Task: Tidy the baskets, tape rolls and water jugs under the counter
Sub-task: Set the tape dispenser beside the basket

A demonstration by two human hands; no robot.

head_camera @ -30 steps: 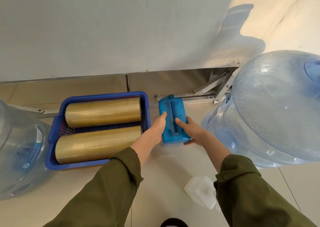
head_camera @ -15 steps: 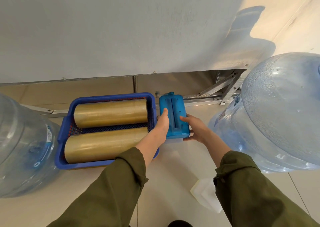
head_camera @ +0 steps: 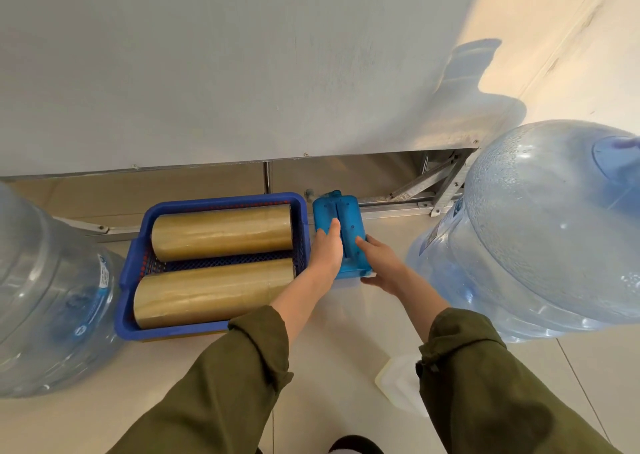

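Note:
A flat blue plastic block [head_camera: 350,216] lies on the floor just right of a blue basket [head_camera: 126,275], its far end under the counter edge. My left hand [head_camera: 325,254] presses on the block's top with straight fingers. My right hand [head_camera: 384,263] grips its near right corner. The basket holds two long golden tape rolls, one at the back [head_camera: 221,233] and one at the front [head_camera: 211,292]. A clear water jug [head_camera: 45,297] stands left of the basket. A second jug [head_camera: 540,231] stands to the right, close to my right hand.
The grey counter panel [head_camera: 242,72] hangs above, with a low gap and a metal frame [head_camera: 415,190] behind the block. A white plastic object [head_camera: 398,381] lies on the pale tiled floor beside my right sleeve.
Both hands have slid the blue block a little farther away, toward the gap under the counter. The basket, rolls and jugs stay where they were; the view has shifted.

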